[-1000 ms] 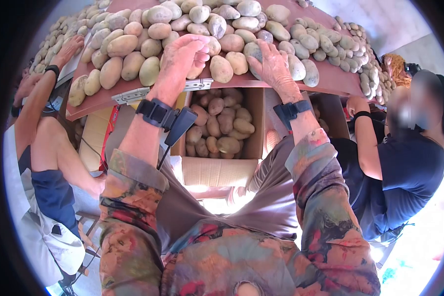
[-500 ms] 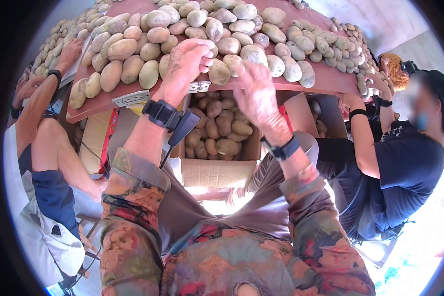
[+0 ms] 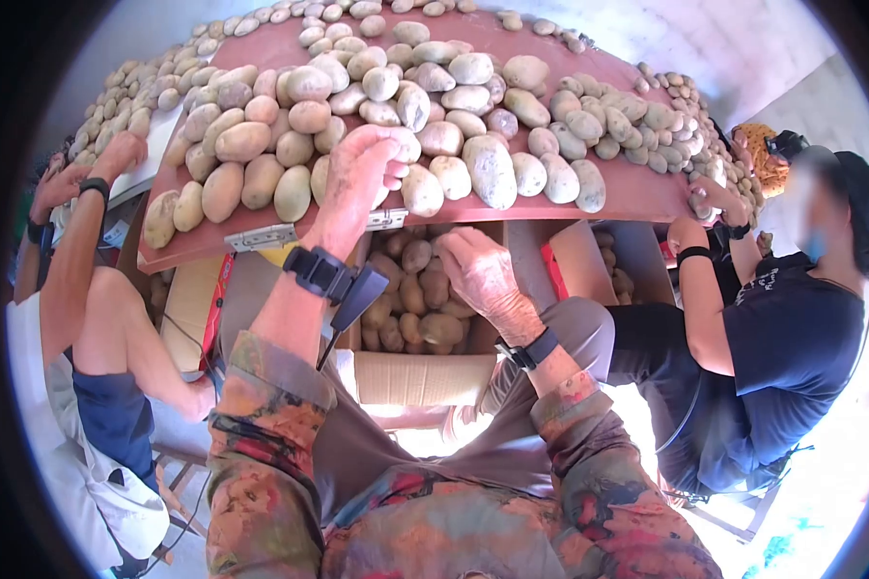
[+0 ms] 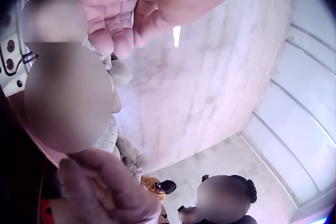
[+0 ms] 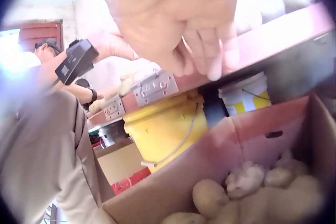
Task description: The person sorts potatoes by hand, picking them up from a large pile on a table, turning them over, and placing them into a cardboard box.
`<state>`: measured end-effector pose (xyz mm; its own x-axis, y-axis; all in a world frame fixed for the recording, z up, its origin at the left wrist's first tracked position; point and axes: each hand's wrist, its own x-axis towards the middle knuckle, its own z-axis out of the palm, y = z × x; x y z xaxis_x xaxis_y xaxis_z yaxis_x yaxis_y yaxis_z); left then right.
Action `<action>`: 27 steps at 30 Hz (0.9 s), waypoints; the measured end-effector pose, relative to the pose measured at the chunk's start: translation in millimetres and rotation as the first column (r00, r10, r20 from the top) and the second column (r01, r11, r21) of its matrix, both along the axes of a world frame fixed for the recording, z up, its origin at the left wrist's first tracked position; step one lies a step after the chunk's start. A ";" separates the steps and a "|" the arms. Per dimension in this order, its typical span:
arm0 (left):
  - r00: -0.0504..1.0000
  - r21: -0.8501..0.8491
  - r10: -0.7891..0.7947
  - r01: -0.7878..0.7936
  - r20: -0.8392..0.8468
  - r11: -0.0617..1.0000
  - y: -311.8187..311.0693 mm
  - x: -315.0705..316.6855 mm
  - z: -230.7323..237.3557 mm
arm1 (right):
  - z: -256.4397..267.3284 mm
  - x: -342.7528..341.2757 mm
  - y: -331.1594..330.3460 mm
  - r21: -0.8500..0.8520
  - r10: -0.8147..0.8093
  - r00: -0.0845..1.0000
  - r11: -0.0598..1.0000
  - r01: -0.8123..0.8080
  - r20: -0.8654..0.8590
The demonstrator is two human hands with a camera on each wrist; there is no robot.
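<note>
Potatoes (image 3: 490, 172) lie heaped along the counter (image 3: 526, 209) in the head view, and more sit in the cardboard box (image 3: 415, 376) below its front edge. Judging by that split, the sorting or packing is only partway along: the box has a fair pile in it, yet far more remain on top. The left hand (image 3: 359, 174) is raised at the front of the heap, fingers loosely bent beside a pale potato (image 3: 406, 147), gripping nothing that shows. The right hand (image 3: 478, 273) hangs over the box, fingers drooping, with no potato visible in it. A second ago both hands were at the heap; half a second ago the right one was a blur before the counter's edge, and now it is lower. The left has stayed by the same potato, and the front row looks unchanged.

In the left wrist view, the left hand's fingers curve slackly around nothing; blurred ovals hide much of what lies beside them, and the right hand appears at the bottom.

In the right wrist view, the right hand's fingers dangle empty before the counter's edge and its metal hinge (image 5: 154, 88). Potatoes fill the box's lower part, and a yellow bucket (image 5: 163, 116) stands beyond its wall.
</note>
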<state>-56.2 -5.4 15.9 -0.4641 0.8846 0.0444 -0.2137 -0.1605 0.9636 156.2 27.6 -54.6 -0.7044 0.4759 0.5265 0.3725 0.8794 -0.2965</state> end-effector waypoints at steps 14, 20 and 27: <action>0.996 0.008 -0.044 0.043 0.077 0.999 2.4 -0.9 -9.1 | 67.4 -41.2 70.7 0.214 -0.092 0.996 0.973 0.086 0.017; 0.999 -0.032 -0.028 0.028 0.020 0.999 -6.9 -4.7 -2.6 | 39.0 -27.3 95.5 0.179 -0.199 0.967 0.969 0.170 0.159; 0.997 -0.060 -0.082 0.082 -0.010 0.995 -11.2 -2.9 -3.1 | 58.2 -27.2 103.1 -0.057 -0.123 0.943 0.987 0.147 0.308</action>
<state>-59.1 -16.7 12.8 -0.3897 0.9209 -0.0045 -0.2115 -0.0848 0.9737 129.0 130.7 3.6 -0.7509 0.6088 0.2558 0.5689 0.7931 -0.2175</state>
